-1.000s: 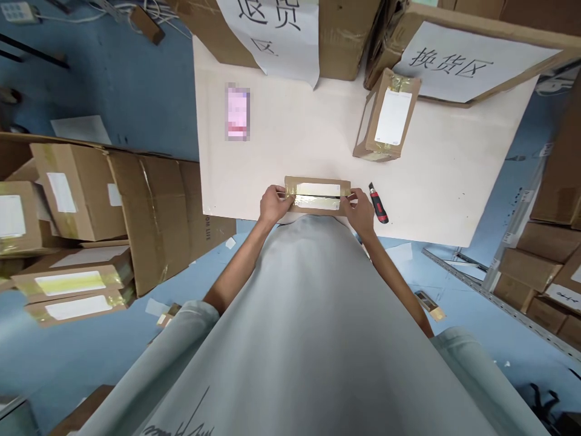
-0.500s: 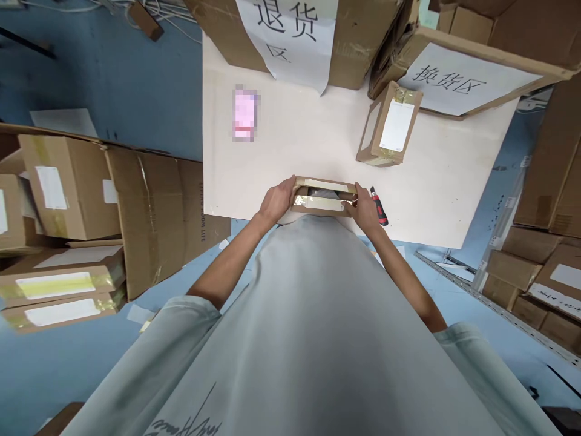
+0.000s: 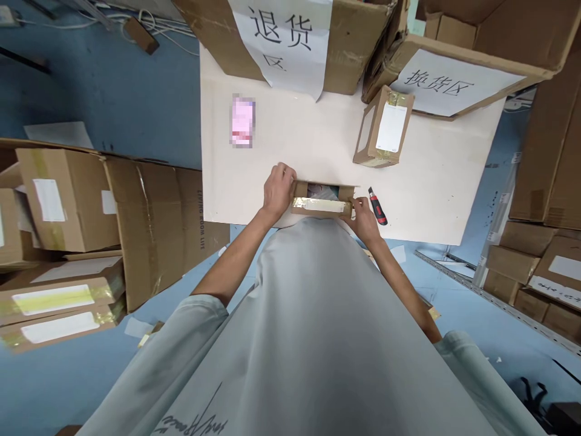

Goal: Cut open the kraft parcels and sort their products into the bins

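A small cardboard box (image 3: 302,204) lies at the table's near edge against my shirt, its top partly open. A flap with clear tape and a white label runs along its near side. Inside shows something in clear plastic wrap (image 3: 323,192), too small to make out. My left hand (image 3: 279,191) is closed at the far left corner, fingers curled over the edge. My right hand (image 3: 365,221) pinches the box's right end near the taped flap. Just right of that hand lies a red and black utility knife (image 3: 377,207), its blade end pointing away from me.
A taped carton with a white label (image 3: 391,128) stands on the white table (image 3: 308,136). Two large boxes with paper signs (image 3: 281,36) (image 3: 447,82) line the back. A blurred pink item (image 3: 242,122) lies left. Stacked cartons (image 3: 59,200) fill the left; more boxes (image 3: 515,254) stand right.
The box's far flap has been lifted back, so the opening is wider and more of the contents shows. My left hand has risen at the corner; my right hand has moved slightly down.
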{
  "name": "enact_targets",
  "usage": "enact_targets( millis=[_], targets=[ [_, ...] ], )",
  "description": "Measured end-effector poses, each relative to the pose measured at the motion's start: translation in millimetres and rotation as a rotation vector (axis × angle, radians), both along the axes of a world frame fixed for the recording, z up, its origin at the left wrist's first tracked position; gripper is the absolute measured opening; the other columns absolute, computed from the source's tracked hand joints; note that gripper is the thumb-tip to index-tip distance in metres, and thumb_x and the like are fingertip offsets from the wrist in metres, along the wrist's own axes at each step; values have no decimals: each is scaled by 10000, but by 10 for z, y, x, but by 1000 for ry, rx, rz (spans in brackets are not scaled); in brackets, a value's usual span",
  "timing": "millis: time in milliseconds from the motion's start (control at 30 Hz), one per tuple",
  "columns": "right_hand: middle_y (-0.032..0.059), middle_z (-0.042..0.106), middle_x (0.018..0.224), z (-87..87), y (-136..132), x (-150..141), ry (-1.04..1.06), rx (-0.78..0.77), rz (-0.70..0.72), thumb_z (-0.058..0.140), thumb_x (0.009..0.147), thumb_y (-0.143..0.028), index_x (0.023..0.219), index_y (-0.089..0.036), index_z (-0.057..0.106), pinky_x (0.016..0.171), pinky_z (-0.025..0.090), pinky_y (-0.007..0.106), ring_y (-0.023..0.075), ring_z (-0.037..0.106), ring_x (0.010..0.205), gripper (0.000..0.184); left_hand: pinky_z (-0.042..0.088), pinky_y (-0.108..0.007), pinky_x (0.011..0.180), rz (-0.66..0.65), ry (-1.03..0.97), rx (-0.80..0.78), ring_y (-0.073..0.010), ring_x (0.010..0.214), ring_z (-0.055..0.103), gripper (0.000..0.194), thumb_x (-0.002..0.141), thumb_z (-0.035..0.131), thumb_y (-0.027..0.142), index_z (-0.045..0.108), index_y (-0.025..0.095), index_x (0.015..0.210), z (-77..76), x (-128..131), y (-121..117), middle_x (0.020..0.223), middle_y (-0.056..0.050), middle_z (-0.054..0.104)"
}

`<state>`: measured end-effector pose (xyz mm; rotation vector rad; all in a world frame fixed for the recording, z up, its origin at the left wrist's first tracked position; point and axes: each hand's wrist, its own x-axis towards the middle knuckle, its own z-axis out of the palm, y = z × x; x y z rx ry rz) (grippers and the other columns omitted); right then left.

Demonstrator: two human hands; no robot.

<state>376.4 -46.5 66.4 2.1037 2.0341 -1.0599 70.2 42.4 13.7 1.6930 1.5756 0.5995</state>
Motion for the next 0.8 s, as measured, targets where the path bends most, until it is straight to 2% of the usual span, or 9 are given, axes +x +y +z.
enact_targets(
  millis=[100, 200, 267, 333, 400, 467, 567, 700, 800],
  targets=[
    [220, 596, 1501, 3, -19, 11, -57, 51, 137, 687, 1093, -451, 1592, -198, 609, 1031, 648, 558, 403, 668, 1313, 565, 553, -511, 1067, -151, 51, 83, -341, 1146, 679, 80, 1080, 636, 292, 644, 259, 1008, 68, -40, -222, 1118, -125, 713],
    [248, 627, 1477, -50, -37, 25, -71, 130, 192, 702, 1089, -418, 1662, -172, 545, 1122, 598, 600, 434, 621, 1354, 644, 572, -423, 876, -98, 78, 168, -266, 943, 664, 202, 1127, 626, 416, 604, 254, 1008, 116, -126, -437, 1022, -88, 687],
    [261, 644, 1453, -93, -42, 36, -70, 160, 195, 682, 1097, -437, 1764, -142, 405, 1126, 586, 614, 449, 619, 1336, 780, 560, -384, 785, -83, 109, 203, -233, 852, 644, 293, 1140, 627, 495, 591, 251, 981, 136, -169, -537, 954, -64, 673],
    [257, 655, 1439, -125, -30, 48, -67, 168, 204, 654, 1105, -455, 1836, -133, 244, 1110, 588, 612, 452, 625, 1314, 898, 593, -404, 838, -152, 145, 210, -252, 930, 686, 277, 1139, 636, 498, 628, 244, 1028, 150, -186, -585, 1007, -84, 716],
    [255, 653, 1453, -139, 0, 61, -68, 159, 224, 646, 1104, -447, 1853, -131, 187, 1104, 591, 609, 454, 629, 1310, 934, 618, -494, 1023, -277, 175, 194, -322, 1197, 703, 230, 1108, 682, 445, 675, 231, 1192, 156, -191, -584, 1256, -150, 753],
    [267, 628, 1508, -142, 41, 78, -72, 155, 248, 673, 1089, -416, 1830, -121, 266, 1130, 579, 620, 462, 618, 1346, 895, 566, -600, 1193, -408, 200, 159, -397, 1446, 601, 357, 1042, 750, 377, 671, 204, 1344, 151, -202, -544, 1527, -209, 668],
    [275, 569, 1606, -152, 93, 117, -67, 166, 291, 736, 1060, -389, 1690, -133, 510, 1187, 546, 650, 475, 576, 1437, 716, 514, -671, 1273, -531, 223, 105, -445, 1560, 504, 428, 948, 800, 265, 681, 170, 1348, 132, -226, -459, 1647, -236, 576],
    [265, 600, 1584, -214, 114, 185, -28, 154, 327, 766, 1039, -379, 1393, -152, 725, 1183, 561, 653, 467, 577, 1465, 423, 547, -656, 1251, -562, 262, 79, -418, 1535, 539, 290, 941, 739, 171, 696, 182, 1227, 129, -197, -410, 1470, -208, 678],
    [242, 611, 1617, -282, 95, 218, 3, 160, 323, 673, 1063, -269, 1295, -171, 751, 1237, 540, 635, 427, 559, 1531, 264, 580, -591, 1225, -534, 305, 73, -361, 1518, 577, 218, 1042, 543, 102, 706, 201, 1148, 140, -150, -463, 1301, -181, 746]
  ],
)
